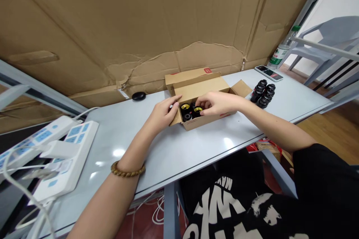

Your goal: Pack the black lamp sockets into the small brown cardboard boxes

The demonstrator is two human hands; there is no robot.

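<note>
An open cardboard box (204,120) sits on the table in the middle of the head view. Inside its left end stand several black round parts (187,117). Some have a yellow threaded ring in the top, like lamp sockets. My left hand (164,114) grips the box's left end, thumb on the inner side of the wall. Reaching in from the right, my right hand (215,102) has its fingers closed around a black part with a yellow threaded ring (198,109). The fingertips partly cover that part, and the hand hides the box's right half.
Two rows of similar black parts (263,93) lie to the right. Behind them are a phone (268,73) and a water bottle (278,54). A black oval object (138,96) lies near the cardboard backing. White power strips (75,149) with cables occupy the left side.
</note>
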